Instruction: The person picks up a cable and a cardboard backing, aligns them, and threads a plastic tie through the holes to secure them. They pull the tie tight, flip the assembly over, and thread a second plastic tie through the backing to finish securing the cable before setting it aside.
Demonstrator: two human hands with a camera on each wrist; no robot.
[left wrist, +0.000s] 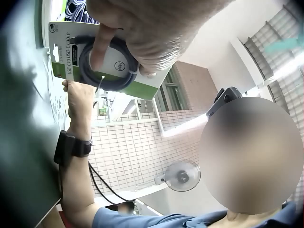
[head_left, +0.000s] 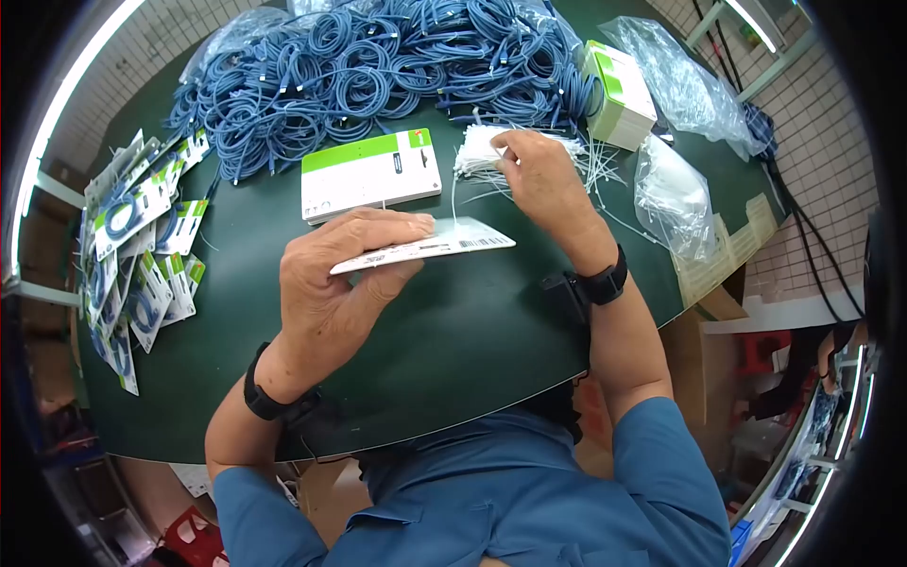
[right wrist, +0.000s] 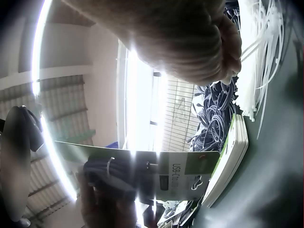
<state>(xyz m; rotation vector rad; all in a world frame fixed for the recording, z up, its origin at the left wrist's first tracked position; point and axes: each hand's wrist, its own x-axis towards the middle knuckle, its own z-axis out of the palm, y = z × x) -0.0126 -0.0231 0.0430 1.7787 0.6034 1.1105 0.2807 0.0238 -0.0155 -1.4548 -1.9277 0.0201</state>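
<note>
Okay, left hand (head_left: 316,276) grips the USB-C cable card (head_left: 487,232) mid-frame, coil (left wrist: 112,85) underneath. One zip tie (head_left: 454,200) sticks up from it; I'd call this tying-down. Right hand (head_left: 550,184), upper centre beside the zip-tie pile (head_left: 475,151): can't tell if it's pinching one. Next needs pulling tails snug, I'd judge.

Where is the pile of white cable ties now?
In the head view, the pile of white cable ties lies on the table, right of centre: beside the right hand, right of the stacked cards and below the blue cables.
</note>
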